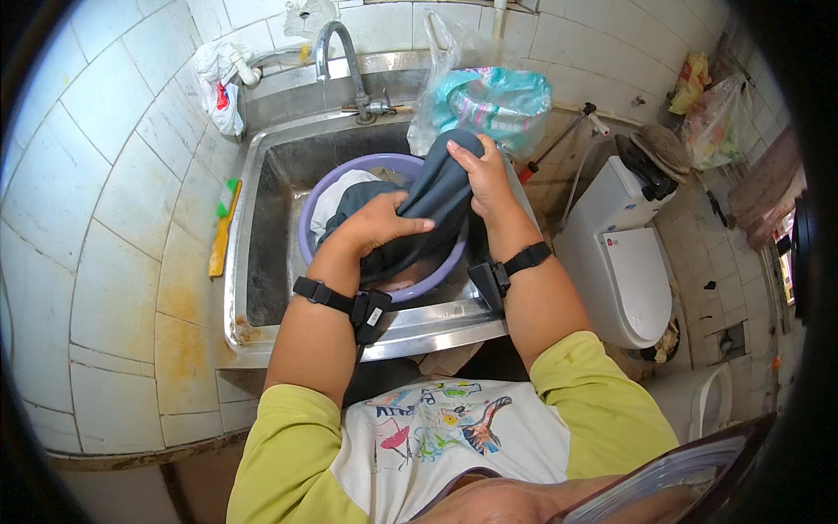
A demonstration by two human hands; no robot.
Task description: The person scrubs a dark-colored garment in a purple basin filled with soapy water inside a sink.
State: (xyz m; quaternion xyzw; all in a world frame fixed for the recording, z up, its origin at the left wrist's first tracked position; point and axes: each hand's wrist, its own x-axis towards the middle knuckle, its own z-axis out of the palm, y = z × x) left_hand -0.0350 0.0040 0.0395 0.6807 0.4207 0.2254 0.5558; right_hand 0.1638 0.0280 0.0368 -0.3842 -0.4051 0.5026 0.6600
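A dark grey-blue cloth garment [438, 187] is stretched between my two hands above a purple plastic basin [306, 223]. My right hand [486, 171] grips its raised upper end, thumb and fingers pinching the fabric. Lower and to the left, my left hand [386, 223] holds the garment's folds, its thumb lying across the cloth. The rest of the garment hangs into the basin, beside a white cloth [347, 195]. The basin stands in a stainless steel sink [272, 203]. Water in the basin is partly hidden by the cloth and my hands.
A curved metal faucet [353, 65] rises behind the basin, with a thin trickle at its spout. A brush with a yellow handle [219, 245] lies on the left ledge. A turquoise plastic bag [484, 98] sits at the back right corner. Right of the sink is a white toilet [628, 275].
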